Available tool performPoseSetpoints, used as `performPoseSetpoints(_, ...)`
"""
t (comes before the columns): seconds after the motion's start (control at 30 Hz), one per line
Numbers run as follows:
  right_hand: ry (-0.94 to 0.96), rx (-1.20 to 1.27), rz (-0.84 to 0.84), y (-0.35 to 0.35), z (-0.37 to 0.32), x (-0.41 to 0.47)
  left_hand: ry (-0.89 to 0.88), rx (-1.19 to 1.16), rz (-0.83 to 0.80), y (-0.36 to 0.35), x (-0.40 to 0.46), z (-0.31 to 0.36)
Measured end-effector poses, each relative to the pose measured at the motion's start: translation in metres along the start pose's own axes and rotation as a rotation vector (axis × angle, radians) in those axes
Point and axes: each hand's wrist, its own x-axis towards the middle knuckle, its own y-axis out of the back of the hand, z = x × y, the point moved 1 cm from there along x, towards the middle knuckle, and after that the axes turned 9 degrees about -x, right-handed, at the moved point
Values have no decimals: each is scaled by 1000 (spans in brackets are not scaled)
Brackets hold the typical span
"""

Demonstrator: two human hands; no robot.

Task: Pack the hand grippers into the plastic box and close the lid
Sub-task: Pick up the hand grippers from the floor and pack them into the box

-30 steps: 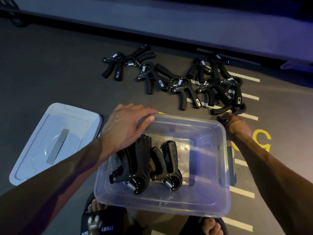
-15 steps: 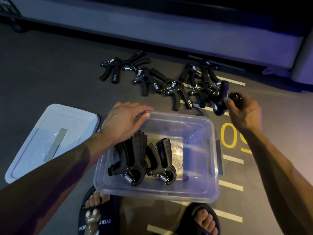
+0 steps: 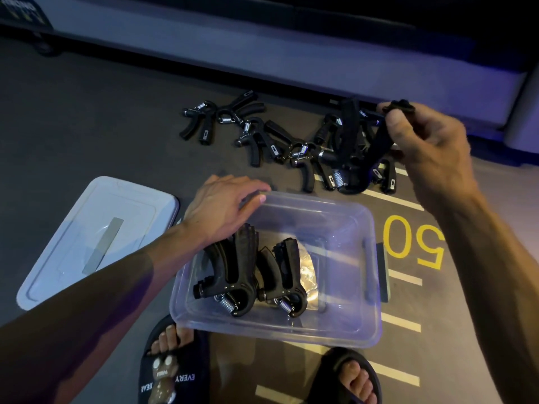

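Two hand grippers (image 3: 250,272) already stand in the plastic box (image 3: 361,316), side by side toward its left, springs near, handles far. One more gripper (image 3: 354,147) dangles from the right hand (image 3: 431,150), pinched by its top end between thumb and curled fingers, above the loose pile (image 3: 262,138) on the floor. Its long axis runs roughly upright, spring end down. Such a slight pinch looks risky: a swing could drop it or knock the box rim. The left hand (image 3: 221,208) rests flat-fingered on the far-left rim. Left of the box lies the lid (image 3: 96,237).
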Motion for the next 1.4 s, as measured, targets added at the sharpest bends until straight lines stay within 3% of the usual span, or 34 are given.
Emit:
performPoseSetpoints(0.23, -165, 71, -221, -34, 3, -22, -15, 23, -3, -3, 0, -3)
performPoseSetpoints(0.37, -238, -111, -414, -55, 19, -47, -7, 20, -6, -2, 0, -2)
performPoseSetpoints(0.47, -328, -223, -467, -72, 36, -67, -4, 28, -17, -2, -1, -2)
performPoseSetpoints(0.6, -361, -313, -458, -90, 58, -87, -7, 25, -26, -1, 0, -3)
performPoseSetpoints(0.87, -524, -206, -465, -110, 81, -100, -17, 27, -21, -3, 1, -5)
performPoseSetpoints(1.4, -589, -252, -378, -112, 91, -103, -24, 18, 4, -4, 0, -6)
